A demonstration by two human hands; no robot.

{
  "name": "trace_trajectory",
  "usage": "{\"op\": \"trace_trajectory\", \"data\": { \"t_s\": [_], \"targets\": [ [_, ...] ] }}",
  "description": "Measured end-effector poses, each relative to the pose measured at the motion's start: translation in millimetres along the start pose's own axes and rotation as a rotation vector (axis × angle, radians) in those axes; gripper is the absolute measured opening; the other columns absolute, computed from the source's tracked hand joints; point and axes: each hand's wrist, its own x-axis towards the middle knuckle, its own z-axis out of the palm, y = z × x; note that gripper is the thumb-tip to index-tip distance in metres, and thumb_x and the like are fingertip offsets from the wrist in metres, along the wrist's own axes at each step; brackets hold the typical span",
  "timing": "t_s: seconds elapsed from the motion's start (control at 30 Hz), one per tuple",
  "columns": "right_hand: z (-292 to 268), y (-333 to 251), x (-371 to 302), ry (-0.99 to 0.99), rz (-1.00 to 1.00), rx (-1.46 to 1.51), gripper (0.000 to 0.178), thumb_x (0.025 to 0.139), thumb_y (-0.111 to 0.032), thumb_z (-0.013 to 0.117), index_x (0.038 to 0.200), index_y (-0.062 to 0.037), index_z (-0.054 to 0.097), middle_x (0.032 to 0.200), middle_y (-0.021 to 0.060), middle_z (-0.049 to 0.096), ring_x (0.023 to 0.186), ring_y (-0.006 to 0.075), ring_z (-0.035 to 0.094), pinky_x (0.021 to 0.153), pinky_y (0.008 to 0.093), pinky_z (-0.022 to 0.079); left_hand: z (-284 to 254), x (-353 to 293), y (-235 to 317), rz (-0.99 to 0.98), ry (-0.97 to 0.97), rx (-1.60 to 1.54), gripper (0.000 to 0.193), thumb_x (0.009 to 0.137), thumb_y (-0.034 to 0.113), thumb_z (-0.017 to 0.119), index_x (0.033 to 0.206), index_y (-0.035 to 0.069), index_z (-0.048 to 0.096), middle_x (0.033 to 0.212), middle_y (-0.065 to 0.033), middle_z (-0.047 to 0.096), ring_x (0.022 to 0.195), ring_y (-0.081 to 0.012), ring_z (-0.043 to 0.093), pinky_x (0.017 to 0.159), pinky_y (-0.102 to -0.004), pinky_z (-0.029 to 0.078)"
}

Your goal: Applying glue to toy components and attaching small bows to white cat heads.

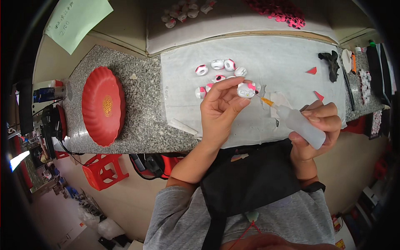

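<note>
Between the thumb and fingers of my left hand [218, 112] is a small white cat-head figure [246, 90] with a pink bow. My right hand [321, 125] grips a translucent squeeze bottle [301, 125] with an orange needle tip [267, 101]. The bottle is tilted, and its thin needle points at the figure's right side; whether it touches I cannot tell. Just beyond my left hand, several similar white and pink pieces [217, 64] lie on the white paper sheet [183, 83].
A red scalloped dish [104, 106] stands on the granite counter [146, 83] at the left. Red scraps [311, 71] and a crumpled black cloth [330, 64] lie at the right. More white pieces [183, 10] and a pink pile [287, 16] sit on the back shelf.
</note>
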Motion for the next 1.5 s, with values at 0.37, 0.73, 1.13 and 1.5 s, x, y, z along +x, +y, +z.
{"op": "trace_trajectory", "data": {
  "t_s": [0.37, 0.73, 1.13, 1.5],
  "targets": [
    [7.5, -3.5, -1.1, -0.037, 0.016, -0.074, 0.042, 0.050, -0.007, 0.074, 0.081, -0.0056, 0.046, 0.077, 0.0074, 0.046, 0.058, 0.0131, 0.046, 0.051, 0.0225, 0.040, -1.9, -2.1, -0.1, -0.009, 0.003, -0.025, 0.034, 0.071, -0.004, 0.052, 0.103, -0.003, 0.041, 0.100, -0.0144, 0.048, 0.092, -0.0186, 0.049, 0.080, -0.0325, 0.042],
    [7.7, -5.0, -3.5, -0.028, 0.058, -0.119, 0.037, 0.054, -0.012, 0.073, 0.078, -0.0063, 0.046, 0.075, 0.0063, 0.046, 0.057, 0.0122, 0.044, 0.052, 0.0235, 0.040, -1.2, -1.8, -0.4, -0.044, 0.028, -0.044, 0.035, 0.070, -0.008, 0.052, 0.103, -0.003, 0.043, 0.097, -0.0096, 0.050, 0.088, -0.0128, 0.050, 0.075, -0.0225, 0.041],
    [8.1, -0.2, -5.1, -0.009, 0.016, -0.114, 0.037, 0.055, -0.011, 0.073, 0.079, -0.0065, 0.045, 0.076, 0.0060, 0.045, 0.057, 0.0123, 0.043, 0.052, 0.0235, 0.040, -0.4, -2.2, 0.4, -0.070, 0.005, -0.045, 0.035, 0.070, -0.008, 0.053, 0.103, -0.004, 0.043, 0.097, -0.0104, 0.050, 0.089, -0.0146, 0.051, 0.076, -0.0236, 0.042],
    [9.1, -2.1, -6.0, -0.014, 0.027, -0.126, 0.038, 0.054, -0.011, 0.073, 0.078, -0.0068, 0.045, 0.076, 0.0064, 0.045, 0.058, 0.0127, 0.044, 0.054, 0.0238, 0.041, -1.6, -3.3, -2.4, -0.008, -0.023, 0.075, 0.035, 0.068, -0.006, 0.055, 0.101, -0.002, 0.046, 0.098, -0.0107, 0.050, 0.091, -0.0150, 0.049, 0.076, -0.0239, 0.040]
  ]
}}
